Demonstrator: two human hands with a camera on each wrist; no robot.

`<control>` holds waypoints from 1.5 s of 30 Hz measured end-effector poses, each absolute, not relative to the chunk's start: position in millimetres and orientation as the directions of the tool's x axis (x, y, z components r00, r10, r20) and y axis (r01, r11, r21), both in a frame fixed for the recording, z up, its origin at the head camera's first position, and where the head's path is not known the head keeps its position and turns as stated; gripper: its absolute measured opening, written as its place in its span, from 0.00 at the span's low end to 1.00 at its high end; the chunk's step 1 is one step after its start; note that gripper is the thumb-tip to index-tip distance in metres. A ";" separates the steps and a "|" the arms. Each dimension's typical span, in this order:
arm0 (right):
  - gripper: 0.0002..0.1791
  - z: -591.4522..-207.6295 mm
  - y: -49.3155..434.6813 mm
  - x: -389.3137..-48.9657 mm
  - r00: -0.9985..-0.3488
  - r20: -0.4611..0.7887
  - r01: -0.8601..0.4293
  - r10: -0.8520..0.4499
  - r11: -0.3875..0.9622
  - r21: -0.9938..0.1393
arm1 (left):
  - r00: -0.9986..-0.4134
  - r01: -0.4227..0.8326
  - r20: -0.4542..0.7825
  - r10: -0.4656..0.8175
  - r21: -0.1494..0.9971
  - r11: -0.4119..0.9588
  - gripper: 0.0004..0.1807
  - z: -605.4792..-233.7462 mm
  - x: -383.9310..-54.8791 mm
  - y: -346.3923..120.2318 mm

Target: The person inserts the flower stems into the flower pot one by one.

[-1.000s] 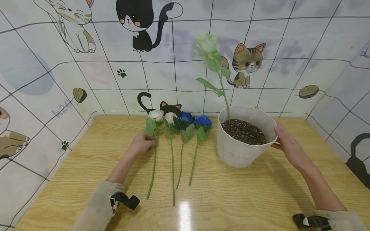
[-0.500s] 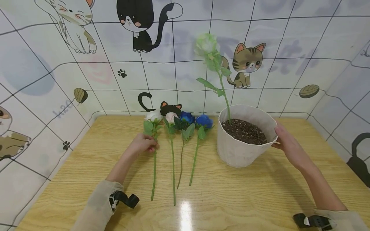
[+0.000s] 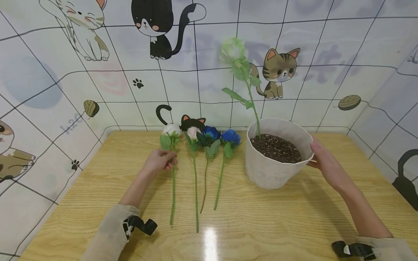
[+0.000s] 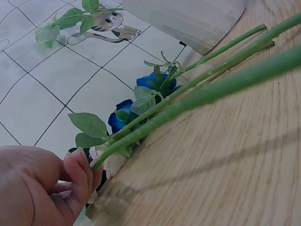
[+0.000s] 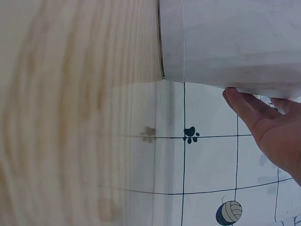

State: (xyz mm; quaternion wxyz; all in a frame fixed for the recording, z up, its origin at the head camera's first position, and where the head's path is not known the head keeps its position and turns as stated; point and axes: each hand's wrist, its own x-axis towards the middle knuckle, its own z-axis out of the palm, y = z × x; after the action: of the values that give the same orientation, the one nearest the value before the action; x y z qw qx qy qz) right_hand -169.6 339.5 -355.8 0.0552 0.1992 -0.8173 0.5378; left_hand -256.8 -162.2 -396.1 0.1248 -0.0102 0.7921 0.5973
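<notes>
My left hand (image 3: 169, 162) pinches the green stem (image 3: 172, 195) of a white rose (image 3: 171, 129) just below its leaves; the stem runs toward me over the wooden table (image 3: 261, 224). In the left wrist view the fingers (image 4: 77, 172) curl round that stem (image 4: 211, 92). My right hand (image 3: 321, 159) rests with straight fingers against the right side of a white pot (image 3: 271, 174) filled with dark soil (image 3: 275, 148). A pale green rose (image 3: 233, 50) stands upright in the soil. The right wrist view shows the fingers (image 5: 247, 110) flat on the pot wall (image 5: 230, 42).
Three more roses lie side by side between the held one and the pot: a pale pink one (image 3: 192, 132) and two blue ones (image 3: 211, 132) (image 3: 230, 137). Walls with cat drawings (image 3: 153, 25) close the table in at the back and on both sides.
My left hand has taken up the white rose and shifted its head slightly left and away from the other flowers. The right hand and pot have stayed still.
</notes>
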 end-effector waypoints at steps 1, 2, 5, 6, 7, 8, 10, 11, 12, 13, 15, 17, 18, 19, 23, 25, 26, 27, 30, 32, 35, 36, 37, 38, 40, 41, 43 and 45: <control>0.29 -355.8 339.7 -169.6 -0.914 0.306 -0.386 -0.266 0.340 -0.858 | -0.971 -0.158 -0.201 0.129 0.946 0.284 0.18 -394.9 -256.7 -162.2; 0.29 -355.9 339.8 -169.5 -0.914 0.306 -0.386 -0.266 0.337 -0.859 | -0.973 -0.151 -0.193 0.126 0.947 0.283 0.18 -393.6 -256.7 -162.1; 0.29 -356.3 340.5 -169.5 -0.918 0.297 -0.375 -0.265 0.330 -0.866 | -0.979 -0.126 -0.163 0.119 0.954 0.271 0.19 -389.3 -256.3 -161.7; 0.30 -356.4 340.7 -169.5 -0.920 0.292 -0.370 -0.263 0.332 -0.868 | -0.981 -0.117 -0.152 0.117 0.957 0.264 0.19 -387.9 -256.0 -161.6; 0.30 -356.5 340.9 -169.4 -0.921 0.287 -0.365 -0.263 0.332 -0.870 | -0.983 -0.111 -0.143 0.113 0.961 0.254 0.19 -386.0 -255.6 -161.4; 0.30 -356.7 341.0 -169.4 -0.923 0.281 -0.361 -0.263 0.334 -0.871 | -0.984 -0.108 -0.138 0.111 0.965 0.241 0.19 -384.2 -255.0 -161.3; 0.30 -356.9 341.3 -169.3 -0.925 0.273 -0.354 -0.263 0.340 -0.871 | -0.987 -0.094 -0.120 0.108 0.971 0.218 0.20 -379.4 -253.0 -160.4; 0.30 -357.0 341.3 -169.3 -0.926 0.272 -0.353 -0.261 0.346 -0.869 | -0.988 -0.086 -0.110 0.104 0.974 0.211 0.20 -377.0 -252.1 -160.1; 0.30 -357.0 341.2 -169.2 -0.926 0.272 -0.354 -0.261 0.352 -0.867 | -0.990 -0.082 -0.104 0.099 0.975 0.204 0.20 -374.3 -250.9 -159.6; 0.30 -357.0 341.2 -169.0 -0.927 0.272 -0.353 -0.260 0.355 -0.865 | -0.991 -0.074 -0.095 0.096 0.977 0.199 0.20 -371.4 -249.8 -159.0; 0.30 -356.8 340.6 -168.8 -0.926 0.274 -0.355 -0.259 0.351 -0.867 | -0.994 -0.050 -0.068 0.086 0.980 0.193 0.19 -365.5 -247.5 -157.5; 0.30 -356.3 340.0 -168.5 -0.925 0.277 -0.357 -0.259 0.350 -0.866 | -0.996 -0.029 -0.044 0.078 0.981 0.189 0.19 -360.8 -245.8 -156.4; 0.30 -356.1 339.8 -168.4 -0.925 0.278 -0.358 -0.258 0.348 -0.866 | -0.997 -0.017 -0.031 0.076 0.983 0.182 0.18 -358.4 -244.9 -155.4; 0.30 -356.0 339.6 -168.2 -0.925 0.278 -0.358 -0.258 0.350 -0.866 | -0.997 -0.001 -0.014 0.075 0.984 0.176 0.18 -356.6 -244.2 -154.4; 0.30 -356.1 339.8 -168.1 -0.927 0.276 -0.355 -0.254 0.359 -0.863 | -0.996 0.057 0.044 0.081 0.985 0.165 0.17 -349.1 -240.1 -148.8; 0.30 -356.2 339.6 -168.3 -0.927 0.277 -0.355 -0.254 0.349 -0.867 | -0.994 0.079 0.066 0.082 0.983 0.166 0.16 -344.7 -236.7 -145.3; 0.30 -356.2 339.4 -168.5 -0.926 0.280 -0.357 -0.254 0.343 -0.869 | -0.994 0.089 0.076 0.084 0.982 0.165 0.16 -342.2 -234.7 -143.4; 0.30 -356.4 339.3 -168.7 -0.925 0.283 -0.358 -0.256 0.332 -0.873 | -0.993 0.099 0.085 0.087 0.982 0.164 0.16 -339.6 -232.7 -141.4; 0.30 -356.3 338.8 -169.0 -0.922 0.288 -0.363 -0.258 0.325 -0.873 | -0.988 0.132 0.118 0.095 0.979 0.159 0.15 -332.1 -226.9 -135.6; 0.30 -356.2 339.1 -169.1 -0.923 0.287 -0.363 -0.257 0.331 -0.871 | -0.984 0.162 0.147 0.106 0.975 0.150 0.15 -327.6 -223.8 -131.5; 0.30 -355.9 339.4 -169.3 -0.924 0.285 -0.361 -0.256 0.337 -0.870 | -0.974 0.208 0.191 0.122 0.968 0.143 0.15 -321.4 -220.3 -126.1; 0.30 -355.8 339.6 -169.3 -0.924 0.285 -0.361 -0.254 0.339 -0.869 | -0.971 0.221 0.204 0.126 0.965 0.141 0.15 -319.4 -219.1 -124.3; 0.30 -355.7 339.6 -169.2 -0.924 0.285 -0.361 -0.254 0.340 -0.868 | -0.967 0.236 0.218 0.133 0.962 0.138 0.15 -317.2 -217.9 -122.4; 0.30 -355.6 339.7 -169.2 -0.925 0.285 -0.361 -0.253 0.340 -0.868 | -0.963 0.251 0.232 0.140 0.959 0.132 0.15 -315.0 -216.7 -120.4; 0.30 -355.8 339.9 -168.8 -0.925 0.287 -0.361 -0.248 0.343 -0.867 | -0.955 0.275 0.255 0.153 0.953 0.125 0.14 -310.6 -214.5 -116.1; 0.30 -355.9 339.9 -168.7 -0.925 0.288 -0.360 -0.246 0.337 -0.870 | -0.951 0.284 0.264 0.159 0.952 0.118 0.14 -307.9 -212.9 -113.5; 0.30 -356.6 339.8 -168.9 -0.925 0.289 -0.360 -0.247 0.325 -0.875 | -0.941 0.309 0.290 0.173 0.946 0.097 0.13 -302.9 -210.4 -108.2; 0.30 -357.5 339.8 -169.4 -0.924 0.290 -0.360 -0.250 0.312 -0.879 | -0.932 0.329 0.312 0.183 0.941 0.075 0.13 -298.3 -208.2 -102.6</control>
State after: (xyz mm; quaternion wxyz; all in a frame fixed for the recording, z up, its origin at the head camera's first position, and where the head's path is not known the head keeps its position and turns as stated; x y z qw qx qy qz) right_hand -169.4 339.8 -357.5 0.0495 0.1886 -0.8084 0.5555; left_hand -208.2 -102.6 -298.3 -0.0558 0.1751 0.7310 0.6572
